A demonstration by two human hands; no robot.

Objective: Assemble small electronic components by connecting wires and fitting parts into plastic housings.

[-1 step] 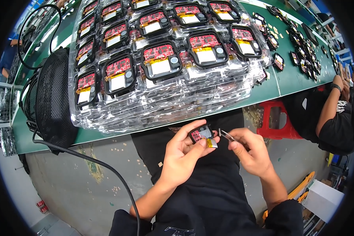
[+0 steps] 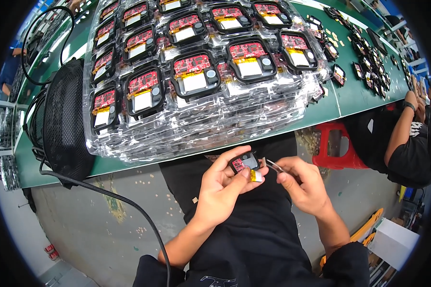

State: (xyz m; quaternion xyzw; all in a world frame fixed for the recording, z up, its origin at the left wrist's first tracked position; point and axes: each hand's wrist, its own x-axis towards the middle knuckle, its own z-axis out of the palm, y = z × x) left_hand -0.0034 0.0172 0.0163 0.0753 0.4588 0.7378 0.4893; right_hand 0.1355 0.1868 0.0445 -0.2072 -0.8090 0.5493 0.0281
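Note:
My left hand grips a small black device housing above my lap, with its thumb across the near edge. Inside the housing sit part of a red circuit board and a grey bay with a round disc. A silver battery with yellow tape sticks out beside it, under my thumb. My right hand pinches metal tweezers, their tips pointing at the housing's right side. At those tips is a small tan piece; whether the tweezers clamp it I cannot tell.
Stacked clear plastic trays of similar housings fill the green bench ahead. A black mesh bag and a black cable are at left. Loose housings, a red stool and another person's arm are at right.
The tweezer tips have moved slightly left, closer to the housing. The battery has shifted a little to the left beside my thumb.

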